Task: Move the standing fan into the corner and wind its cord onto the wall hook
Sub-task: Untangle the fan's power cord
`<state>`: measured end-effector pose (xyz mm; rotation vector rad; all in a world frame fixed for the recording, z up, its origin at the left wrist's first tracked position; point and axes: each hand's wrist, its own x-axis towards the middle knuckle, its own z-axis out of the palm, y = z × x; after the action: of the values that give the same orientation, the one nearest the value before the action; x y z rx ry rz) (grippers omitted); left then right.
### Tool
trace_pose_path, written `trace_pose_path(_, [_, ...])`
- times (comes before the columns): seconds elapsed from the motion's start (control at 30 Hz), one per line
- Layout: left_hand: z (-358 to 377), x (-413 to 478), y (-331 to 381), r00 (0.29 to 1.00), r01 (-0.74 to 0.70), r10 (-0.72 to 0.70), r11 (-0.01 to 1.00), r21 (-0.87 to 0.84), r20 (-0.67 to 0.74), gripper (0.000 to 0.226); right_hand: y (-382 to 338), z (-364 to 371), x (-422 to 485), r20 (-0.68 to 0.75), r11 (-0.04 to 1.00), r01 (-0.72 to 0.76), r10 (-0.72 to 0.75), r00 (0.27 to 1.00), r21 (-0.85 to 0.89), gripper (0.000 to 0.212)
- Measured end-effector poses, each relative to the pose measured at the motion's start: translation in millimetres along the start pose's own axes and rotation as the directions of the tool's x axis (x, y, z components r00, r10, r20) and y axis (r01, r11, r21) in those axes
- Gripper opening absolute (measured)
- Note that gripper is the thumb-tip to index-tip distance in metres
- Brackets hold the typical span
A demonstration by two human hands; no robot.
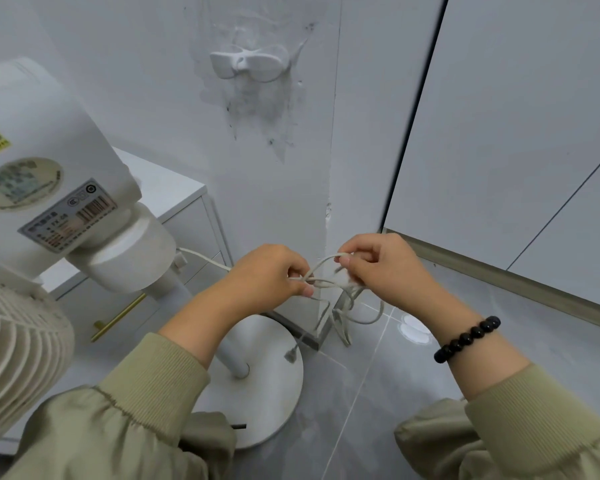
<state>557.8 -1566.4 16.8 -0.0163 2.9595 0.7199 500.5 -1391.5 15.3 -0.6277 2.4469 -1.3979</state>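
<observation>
Grey floor (430,375) meets a scuffed white wall (146,98) at a corner. Left hand (271,271) pinches the cord (321,281) between thumb and curled fingers. Right hand (381,268), just beside it, pinches a loop of the same cord at its fingertips. Loose loops hang below both hands. The cord runs left to the fan (49,188), which stands on its base (267,386) by the corner. The hook (248,64) sits on the wall well above, apart from the cord.
</observation>
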Motion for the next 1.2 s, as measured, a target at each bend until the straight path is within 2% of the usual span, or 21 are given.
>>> trace_pose_path(0.1, [-1.0,1.7,0.0,1.000,-0.005,0.005,1.000,-0.017,0.012,0.016,-4.0,-4.0,-2.8,-0.016,0.992,-0.029,0.032,0.999,0.123,0.025])
trace_pose_path(0.23, [-0.2,4.8,0.2,0.999,0.010,-0.011,0.999,-0.049,-0.030,0.018,-4.8,-7.3,-5.9,-0.119,0.990,-0.008,0.025,0.993,0.142,0.012])
trace_pose_path(0.33, [2.0,7.8,1.9,0.993,0.030,-0.036,0.998,-0.057,-0.114,0.033,-2.1,-9.7,-7.3,-0.068,0.990,0.001,0.009,0.998,0.144,0.027])
trace_pose_path(0.4, [2.0,8.5,4.2,0.993,0.033,-0.038,0.998,-0.046,-0.113,0.036,-2.8,-11.6,-9.7,-0.031,0.987,0.018,-0.014,0.999,0.161,0.030])
trace_pose_path(0.6, [8.3,9.4,11.5,0.999,-0.043,0.041,0.996,-0.082,-0.028,0.016,-3.4,-16.3,-13.9,-0.009,0.993,0.048,-0.047,0.999,0.112,0.033])
trace_pose_path(0.73, [11.8,9.3,13.5,0.996,-0.073,0.065,0.989,-0.128,-0.064,0.011,-5.2,-20.3,-12.4,-0.071,0.993,0.043,-0.036,0.997,0.108,0.025])
trace_pose_path(0.83, [9.6,8.4,15.1,0.990,-0.099,0.070,0.966,-0.239,-0.126,0.014,-6.3,-26.6,-10.3,-0.077,0.995,0.038,-0.030,0.997,0.097,0.021])
trace_pose_path(0.93, [3.2,5.9,17.5,0.985,-0.114,0.058,0.924,-0.366,-0.161,0.021,-3.3,-32.7,-8.9,-0.073,0.999,0.044,-0.044,0.996,0.008,0.025])
trace_pose_path(1.0, [-1.0,4.4,17.9,0.989,-0.120,0.071,0.901,-0.417,-0.132,0.025,1.8,-35.1,-6.9,-0.093,0.994,0.054,-0.063,0.994,-0.096,0.026])
trace_pose_path(1.1, [-4.4,3.7,16.1,0.992,-0.114,0.123,0.891,-0.439,-0.009,0.028,5.8,-34.0,-3.5,-0.171,0.929,0.008,-0.076,0.982,-0.371,0.004])
trace_pose_path(1.13, [-5.3,3.8,15.5,0.990,-0.108,0.138,0.892,-0.439,0.037,0.028,7.5,-32.2,-2.6,-0.208,0.907,-0.024,-0.071,0.976,-0.421,0.010])
trace_pose_path(1.2, [-7.7,3.3,14.8,0.981,-0.076,0.149,0.886,-0.457,0.125,0.029,9.3,-27.1,-2.7,-0.231,0.909,-0.050,-0.052,0.972,-0.415,0.014])
